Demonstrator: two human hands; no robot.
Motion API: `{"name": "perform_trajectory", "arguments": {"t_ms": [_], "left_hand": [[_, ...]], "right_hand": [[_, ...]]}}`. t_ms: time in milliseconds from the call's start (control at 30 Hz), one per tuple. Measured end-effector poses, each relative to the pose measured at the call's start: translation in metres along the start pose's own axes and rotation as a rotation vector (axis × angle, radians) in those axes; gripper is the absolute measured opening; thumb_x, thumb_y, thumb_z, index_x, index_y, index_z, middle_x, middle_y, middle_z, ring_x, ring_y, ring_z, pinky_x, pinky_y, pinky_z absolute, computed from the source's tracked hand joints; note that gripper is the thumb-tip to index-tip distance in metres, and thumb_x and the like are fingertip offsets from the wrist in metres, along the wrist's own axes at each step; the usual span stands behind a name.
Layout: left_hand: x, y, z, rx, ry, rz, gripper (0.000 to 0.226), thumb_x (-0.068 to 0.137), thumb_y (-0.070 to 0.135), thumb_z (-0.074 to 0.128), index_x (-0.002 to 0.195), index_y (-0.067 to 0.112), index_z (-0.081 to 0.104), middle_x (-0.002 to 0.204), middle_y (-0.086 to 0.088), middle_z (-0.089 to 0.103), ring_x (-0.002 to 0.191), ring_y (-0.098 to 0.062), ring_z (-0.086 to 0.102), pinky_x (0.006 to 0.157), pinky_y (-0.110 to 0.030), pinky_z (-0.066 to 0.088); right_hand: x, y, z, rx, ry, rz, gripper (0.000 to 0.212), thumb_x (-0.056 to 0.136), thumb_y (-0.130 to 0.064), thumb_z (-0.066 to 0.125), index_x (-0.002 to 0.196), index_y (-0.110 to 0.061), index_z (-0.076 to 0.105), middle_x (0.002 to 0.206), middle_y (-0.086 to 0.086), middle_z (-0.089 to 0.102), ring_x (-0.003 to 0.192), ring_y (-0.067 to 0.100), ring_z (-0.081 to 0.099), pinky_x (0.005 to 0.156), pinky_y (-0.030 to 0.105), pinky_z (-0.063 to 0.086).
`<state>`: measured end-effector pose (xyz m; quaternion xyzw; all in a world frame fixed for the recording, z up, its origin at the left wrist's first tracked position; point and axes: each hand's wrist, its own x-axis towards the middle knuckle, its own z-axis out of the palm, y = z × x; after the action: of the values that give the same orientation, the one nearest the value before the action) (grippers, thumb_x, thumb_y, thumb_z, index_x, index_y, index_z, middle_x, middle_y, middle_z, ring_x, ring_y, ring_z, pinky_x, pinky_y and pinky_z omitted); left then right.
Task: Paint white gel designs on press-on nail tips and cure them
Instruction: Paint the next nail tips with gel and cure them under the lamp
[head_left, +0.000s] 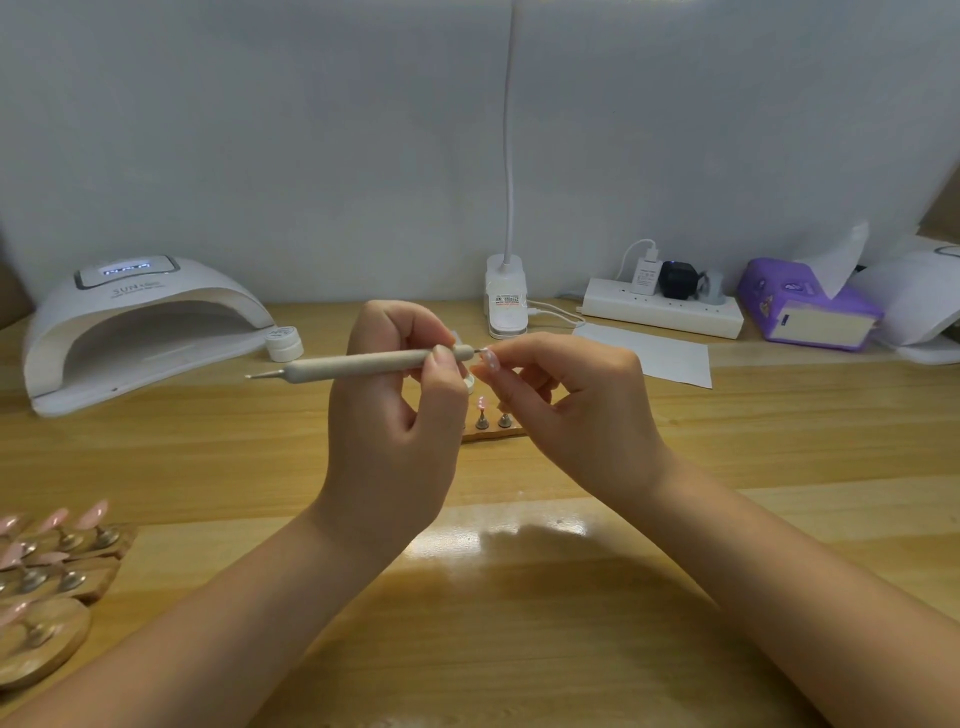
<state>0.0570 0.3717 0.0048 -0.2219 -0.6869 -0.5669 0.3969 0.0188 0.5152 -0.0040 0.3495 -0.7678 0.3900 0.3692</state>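
Observation:
My left hand (397, 415) grips a beige dotting pen (363, 364) held level, its right tip touching a pink nail tip (490, 358). My right hand (571, 405) pinches that nail tip between thumb and fingers, above the table's middle. Below the hands a small wooden stand (493, 428) carries metal holders, one with a pink nail tip (481, 401). A small white gel jar (470, 382) is mostly hidden behind my left hand. The white curing lamp (140, 322) stands at the back left, its display lit.
A white jar lid (283, 343) lies beside the lamp. Wooden stands with several pink nail tips (52, 561) fill the near left corner. At the back are a clip desk lamp (506, 301), a power strip (662, 306), white paper (654, 353) and a purple tissue pack (805, 306).

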Motion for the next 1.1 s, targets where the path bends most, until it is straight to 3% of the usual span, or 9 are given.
{"name": "perform_trajectory", "arguments": {"t_ms": [133,300,467,633,1100], "left_hand": [[0.003,0.006,0.000,-0.053,0.024,0.025,0.007,0.088,0.020,0.042,0.089,0.026,0.046,0.076,0.017,0.057,0.061,-0.014,0.054,0.055,-0.015,0.045],[0.007,0.010,-0.002,-0.081,0.049,0.049,0.010,0.089,0.017,0.041,0.091,0.024,0.048,0.078,0.018,0.057,0.063,-0.017,0.052,0.057,-0.017,0.045],[0.006,0.012,-0.002,-0.046,0.023,0.044,0.011,0.089,0.016,0.041,0.089,0.023,0.051,0.075,0.008,0.056,0.063,-0.016,0.053,0.055,-0.017,0.046],[0.004,0.014,-0.002,0.020,-0.024,0.053,0.010,0.088,0.016,0.042,0.086,0.020,0.051,0.078,-0.006,0.054,0.063,-0.018,0.052,0.054,-0.025,0.044],[0.003,0.014,0.000,0.026,-0.035,0.030,0.010,0.087,0.017,0.042,0.086,0.020,0.051,0.077,-0.004,0.054,0.063,-0.020,0.052,0.053,-0.026,0.044]], "right_hand": [[0.000,0.000,0.000,0.010,0.016,0.016,0.009,0.087,-0.011,0.070,0.089,-0.004,0.074,0.073,0.001,0.071,0.061,0.014,0.066,0.058,0.033,0.053],[0.000,-0.002,-0.001,0.050,0.034,0.019,0.010,0.085,-0.012,0.071,0.091,-0.004,0.074,0.074,0.000,0.070,0.062,0.014,0.067,0.058,0.031,0.053],[0.001,-0.002,-0.002,0.060,0.049,0.007,0.010,0.085,-0.011,0.071,0.093,-0.005,0.073,0.077,-0.009,0.065,0.063,0.011,0.067,0.059,0.028,0.054],[0.001,0.000,-0.003,0.032,0.060,-0.016,0.010,0.085,-0.009,0.071,0.094,-0.005,0.073,0.075,-0.004,0.069,0.062,0.013,0.067,0.059,0.029,0.055],[0.001,0.000,-0.002,0.019,0.064,-0.036,0.011,0.085,-0.008,0.070,0.095,-0.003,0.073,0.075,0.000,0.071,0.063,0.014,0.067,0.059,0.030,0.055]]}}
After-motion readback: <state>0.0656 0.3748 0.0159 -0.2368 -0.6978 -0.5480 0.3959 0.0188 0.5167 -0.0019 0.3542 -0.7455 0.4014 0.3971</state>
